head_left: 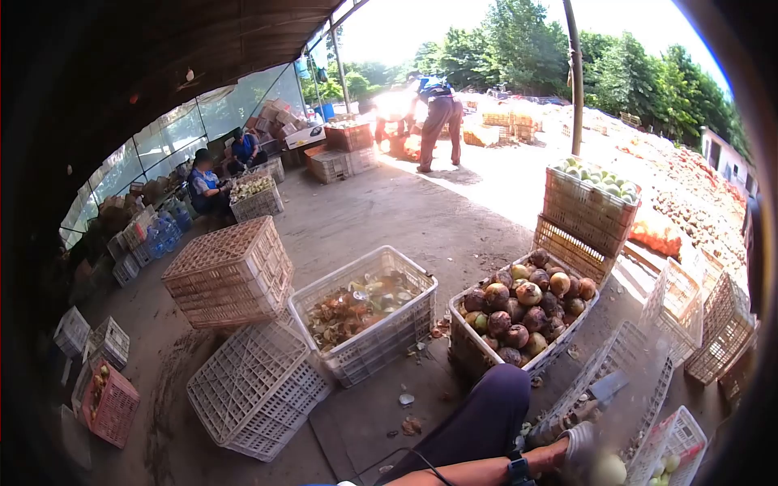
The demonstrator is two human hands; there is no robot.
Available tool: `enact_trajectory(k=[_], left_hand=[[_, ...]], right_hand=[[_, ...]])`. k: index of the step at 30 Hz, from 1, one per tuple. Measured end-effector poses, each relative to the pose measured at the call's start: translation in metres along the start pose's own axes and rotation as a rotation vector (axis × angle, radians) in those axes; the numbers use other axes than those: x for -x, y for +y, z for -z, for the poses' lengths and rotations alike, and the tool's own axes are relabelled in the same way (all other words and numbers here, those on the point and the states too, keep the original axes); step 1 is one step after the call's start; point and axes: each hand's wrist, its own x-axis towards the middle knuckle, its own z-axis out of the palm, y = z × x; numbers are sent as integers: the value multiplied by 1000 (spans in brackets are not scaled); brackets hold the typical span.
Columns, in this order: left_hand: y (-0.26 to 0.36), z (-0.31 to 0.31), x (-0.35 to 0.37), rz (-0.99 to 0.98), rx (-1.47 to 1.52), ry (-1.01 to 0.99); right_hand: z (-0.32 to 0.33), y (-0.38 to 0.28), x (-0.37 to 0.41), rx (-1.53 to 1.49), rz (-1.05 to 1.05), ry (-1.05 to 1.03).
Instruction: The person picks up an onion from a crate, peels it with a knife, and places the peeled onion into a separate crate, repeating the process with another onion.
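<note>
Gripping pale fruit (609, 470), gloved left hand (580, 454), coconut crate (478, 356) nearby

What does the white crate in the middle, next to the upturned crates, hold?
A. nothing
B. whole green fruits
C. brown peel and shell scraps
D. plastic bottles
C: the white crate is partly full of brownish peel and shell scraps, with no whole fruit seen.

1 forearm low, left hand (582, 454) (gloved) — blurred
</note>
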Motion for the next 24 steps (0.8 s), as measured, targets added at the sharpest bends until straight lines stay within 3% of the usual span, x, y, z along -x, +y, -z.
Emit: enact_trajectory(k=[4,7,9,13,16,18,21,24], left_hand=[[-4,-6,1,-22,499,6],[-12,-15,-2,-66,706,26],[-7,-12,0,-77,755,37],[-20,-23,-7,102,780,8],[-84,-53,-36,29,442,167],[-72,-53,-33,-42,334,231],[-37,-38,-21,10,592,223],[-26,-34,-22,225,907,216]], right_hand=[[9,0,10,-24,21,19],[14,2,16,-23,19,32],[14,2,16,-25,18,31],[19,0,20,-27,16,40],[22,-1,24,-26,18,45],[24,-1,26,-28,16,47],[26,-1,28,-31,15,48],[29,-1,31,-34,13,53]])
